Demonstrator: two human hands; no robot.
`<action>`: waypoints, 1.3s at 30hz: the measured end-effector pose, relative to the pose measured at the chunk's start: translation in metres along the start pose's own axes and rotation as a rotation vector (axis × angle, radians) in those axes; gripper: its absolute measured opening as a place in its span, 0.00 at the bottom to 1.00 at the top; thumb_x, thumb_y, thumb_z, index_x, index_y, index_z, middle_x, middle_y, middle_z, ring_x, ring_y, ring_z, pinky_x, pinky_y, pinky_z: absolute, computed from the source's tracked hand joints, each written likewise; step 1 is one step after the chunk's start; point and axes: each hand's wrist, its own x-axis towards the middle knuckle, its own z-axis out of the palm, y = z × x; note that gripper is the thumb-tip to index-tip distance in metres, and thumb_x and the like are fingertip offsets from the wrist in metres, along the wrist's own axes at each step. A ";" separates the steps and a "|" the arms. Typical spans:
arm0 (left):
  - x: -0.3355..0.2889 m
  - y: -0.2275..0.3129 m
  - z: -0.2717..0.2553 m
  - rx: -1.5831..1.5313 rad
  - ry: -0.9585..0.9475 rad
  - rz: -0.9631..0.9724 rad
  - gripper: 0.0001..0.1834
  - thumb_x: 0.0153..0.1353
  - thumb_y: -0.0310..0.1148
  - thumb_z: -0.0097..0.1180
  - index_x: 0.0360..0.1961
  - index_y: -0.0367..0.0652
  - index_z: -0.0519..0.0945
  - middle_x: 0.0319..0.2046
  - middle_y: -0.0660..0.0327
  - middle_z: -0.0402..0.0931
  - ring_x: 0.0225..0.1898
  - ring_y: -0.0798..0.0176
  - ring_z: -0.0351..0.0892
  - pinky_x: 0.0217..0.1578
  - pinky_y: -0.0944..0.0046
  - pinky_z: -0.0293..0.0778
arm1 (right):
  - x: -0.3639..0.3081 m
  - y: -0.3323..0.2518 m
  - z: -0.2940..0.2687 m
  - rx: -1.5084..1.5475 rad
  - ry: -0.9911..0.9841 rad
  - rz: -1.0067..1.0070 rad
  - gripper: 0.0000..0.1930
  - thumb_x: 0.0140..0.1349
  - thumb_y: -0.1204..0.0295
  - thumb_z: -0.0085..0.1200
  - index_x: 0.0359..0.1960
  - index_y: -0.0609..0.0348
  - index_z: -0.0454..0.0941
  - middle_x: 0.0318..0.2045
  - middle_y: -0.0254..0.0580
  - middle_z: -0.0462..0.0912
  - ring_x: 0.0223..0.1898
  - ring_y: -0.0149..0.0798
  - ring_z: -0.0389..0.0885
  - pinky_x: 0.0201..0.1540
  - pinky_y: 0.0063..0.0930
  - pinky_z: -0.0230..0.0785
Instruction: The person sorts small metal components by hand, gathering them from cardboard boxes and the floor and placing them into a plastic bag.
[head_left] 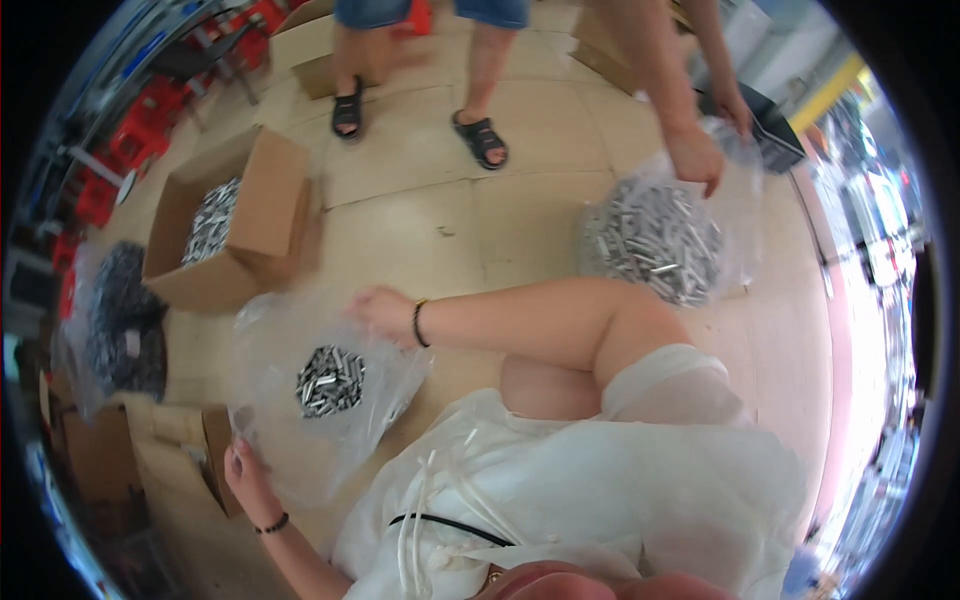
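Observation:
A clear plastic bag point(290, 455) is spread wide in front of me, with a heap of short silvery metal tubes point(332, 382) inside. My left hand point(250, 478) pinches the bag's rim on its near left side. Across my body reaches my right arm, and my right hand point(383, 314), somewhat blurred, is closed on the far right rim. Past the bag stands an open cardboard box point(215, 275) holding more of the same metal pieces.
At the far right, another person's hands point(697, 160) handle a second plastic bag point(742, 215) full of metal tubes. That person's sandalled feet point(480, 140) stand ahead. A dark filled bag point(130, 330) and another carton point(185, 460) lie left; red stools point(140, 135) line the far left.

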 end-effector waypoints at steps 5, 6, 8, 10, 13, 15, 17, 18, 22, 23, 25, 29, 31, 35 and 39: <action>0.031 -0.022 -0.023 -0.841 -0.055 0.049 0.22 0.66 0.45 0.46 0.50 0.36 0.74 0.49 0.58 0.74 0.56 0.60 0.68 0.57 0.59 0.63 | -0.001 -0.032 -0.016 0.104 0.013 -0.321 0.04 0.63 0.75 0.46 0.36 0.53 0.73 0.24 0.26 0.70 0.21 0.22 0.64 0.23 0.18 0.58; 0.035 -0.030 -0.030 -1.083 -0.184 0.001 0.21 0.67 0.44 0.46 0.49 0.36 0.74 0.48 0.58 0.75 0.56 0.57 0.67 0.57 0.56 0.63 | -0.001 -0.043 -0.014 0.006 0.021 -0.305 0.02 0.63 0.75 0.47 0.35 0.54 0.72 0.22 0.25 0.68 0.19 0.21 0.63 0.21 0.17 0.55; 0.028 -0.024 -0.035 -1.323 -0.280 -0.032 0.20 0.67 0.43 0.45 0.48 0.36 0.74 0.46 0.58 0.76 0.56 0.55 0.67 0.57 0.54 0.62 | -0.015 -0.060 -0.003 0.187 -0.076 -0.294 0.02 0.64 0.73 0.48 0.33 0.54 0.72 0.20 0.24 0.66 0.18 0.20 0.59 0.20 0.17 0.52; 0.012 0.005 -0.029 -1.335 -0.189 0.069 0.18 0.67 0.43 0.45 0.38 0.37 0.75 0.39 0.59 0.77 0.54 0.49 0.67 0.58 0.49 0.60 | -0.015 -0.066 -0.004 0.181 -0.066 -0.308 0.02 0.64 0.71 0.48 0.34 0.54 0.72 0.20 0.23 0.65 0.17 0.20 0.59 0.19 0.16 0.52; -0.002 0.017 -0.053 -1.523 -0.337 0.196 0.17 0.66 0.42 0.46 0.27 0.39 0.72 0.33 0.60 0.75 0.54 0.46 0.67 0.59 0.47 0.58 | -0.023 -0.076 -0.006 0.236 -0.065 -0.401 0.04 0.66 0.69 0.48 0.36 0.54 0.72 0.20 0.24 0.65 0.17 0.19 0.58 0.19 0.15 0.51; -0.008 0.029 -0.060 -1.507 -0.366 0.240 0.18 0.66 0.42 0.46 0.25 0.40 0.69 0.31 0.60 0.74 0.55 0.46 0.66 0.60 0.46 0.57 | -0.035 -0.090 -0.007 0.291 -0.097 -0.471 0.05 0.66 0.68 0.48 0.37 0.55 0.73 0.21 0.25 0.66 0.17 0.19 0.59 0.19 0.14 0.52; -0.009 0.016 -0.066 -1.507 -0.370 0.283 0.19 0.67 0.42 0.46 0.22 0.42 0.67 0.30 0.59 0.73 0.56 0.47 0.66 0.61 0.46 0.56 | -0.042 -0.096 -0.004 0.282 -0.223 -0.579 0.05 0.66 0.69 0.47 0.36 0.55 0.73 0.23 0.23 0.68 0.19 0.20 0.63 0.21 0.16 0.57; -0.007 0.011 -0.067 -1.440 -0.307 0.259 0.17 0.67 0.42 0.46 0.26 0.40 0.70 0.33 0.58 0.74 0.57 0.48 0.65 0.61 0.47 0.56 | -0.045 -0.097 -0.005 0.276 -0.231 -0.563 0.05 0.66 0.69 0.47 0.36 0.55 0.73 0.23 0.23 0.68 0.19 0.20 0.63 0.21 0.16 0.57; 0.015 -0.013 -0.050 -1.331 -0.280 0.130 0.19 0.67 0.41 0.45 0.46 0.34 0.73 0.51 0.52 0.71 0.60 0.51 0.62 0.64 0.49 0.53 | -0.032 -0.077 -0.025 0.260 -0.169 -0.396 0.06 0.67 0.69 0.46 0.36 0.56 0.72 0.23 0.25 0.69 0.18 0.20 0.62 0.21 0.14 0.56; 0.018 -0.016 -0.042 -1.458 -0.351 0.057 0.21 0.67 0.41 0.45 0.51 0.33 0.71 0.55 0.52 0.69 0.61 0.51 0.61 0.65 0.50 0.52 | -0.024 -0.070 -0.033 0.304 -0.137 -0.322 0.05 0.67 0.70 0.45 0.35 0.56 0.72 0.23 0.26 0.70 0.18 0.20 0.62 0.21 0.14 0.56; 0.022 -0.012 -0.032 -1.440 -0.301 0.061 0.20 0.67 0.40 0.45 0.50 0.34 0.72 0.55 0.53 0.69 0.61 0.51 0.60 0.66 0.49 0.50 | -0.012 -0.071 -0.043 0.326 -0.181 -0.341 0.05 0.67 0.69 0.45 0.35 0.55 0.72 0.24 0.27 0.70 0.18 0.21 0.63 0.22 0.14 0.56; 0.043 -0.004 -0.049 -1.723 -0.208 0.010 0.15 0.64 0.34 0.48 0.47 0.35 0.71 0.51 0.57 0.71 0.63 0.54 0.59 0.67 0.44 0.46 | -0.001 -0.099 -0.018 0.406 -0.016 -0.428 0.07 0.67 0.67 0.43 0.31 0.53 0.70 0.22 0.26 0.70 0.21 0.23 0.65 0.24 0.18 0.57; 0.044 0.012 -0.057 -1.752 -0.250 0.098 0.13 0.62 0.31 0.49 0.45 0.36 0.71 0.48 0.58 0.71 0.63 0.54 0.58 0.67 0.41 0.44 | 0.011 -0.112 -0.021 0.324 -0.134 -0.524 0.05 0.67 0.70 0.43 0.35 0.56 0.70 0.26 0.29 0.72 0.26 0.25 0.68 0.29 0.18 0.61; 0.032 0.031 -0.065 -1.762 -0.399 0.290 0.15 0.61 0.33 0.52 0.46 0.37 0.71 0.52 0.56 0.70 0.64 0.56 0.58 0.67 0.43 0.43 | 0.017 -0.142 0.021 0.447 -0.077 -0.626 0.04 0.67 0.73 0.43 0.38 0.58 0.70 0.30 0.31 0.73 0.32 0.27 0.71 0.38 0.18 0.66; 0.037 0.007 -0.047 -1.694 -0.310 0.227 0.15 0.62 0.35 0.51 0.45 0.35 0.73 0.52 0.56 0.70 0.64 0.56 0.56 0.67 0.46 0.46 | 0.083 -0.132 -0.051 0.365 -0.523 -0.459 0.06 0.67 0.70 0.45 0.38 0.58 0.72 0.32 0.31 0.74 0.34 0.28 0.73 0.41 0.23 0.68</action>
